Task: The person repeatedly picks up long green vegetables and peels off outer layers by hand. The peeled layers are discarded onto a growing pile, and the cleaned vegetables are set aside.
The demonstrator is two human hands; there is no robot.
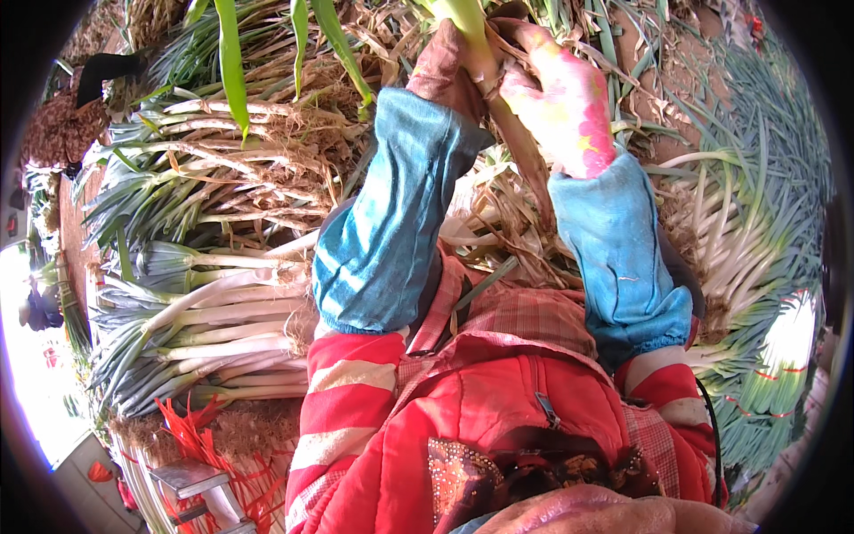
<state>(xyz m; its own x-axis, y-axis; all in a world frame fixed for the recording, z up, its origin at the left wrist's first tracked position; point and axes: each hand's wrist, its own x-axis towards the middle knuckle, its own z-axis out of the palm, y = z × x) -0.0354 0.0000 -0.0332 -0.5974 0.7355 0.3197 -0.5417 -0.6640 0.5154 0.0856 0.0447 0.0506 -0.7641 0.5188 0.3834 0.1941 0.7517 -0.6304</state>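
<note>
At the top of the view, my left hand [444,70], in a soiled glove, grips the pale lower stalk of a large scallion or leek [465,23]. My right hand [567,100], in a pink and yellow patterned glove, closes on the same stalk from the other side. A brown, dry outer leaf [524,150] hangs from the stalk between my wrists. The fingertips of both hands are partly hidden. Long green leaves [232,67] droop at the upper left. Dry peelings [514,247] lie heaped below my hands, against my apron.
Untrimmed stalks [227,153] with brown roots are piled on the left. Cleaner white stalks [233,334] lie nearer me. A metal stand [190,477] and red ties [200,427] are at lower left. More stalks [727,233] and tied bundles [767,394] cover the right.
</note>
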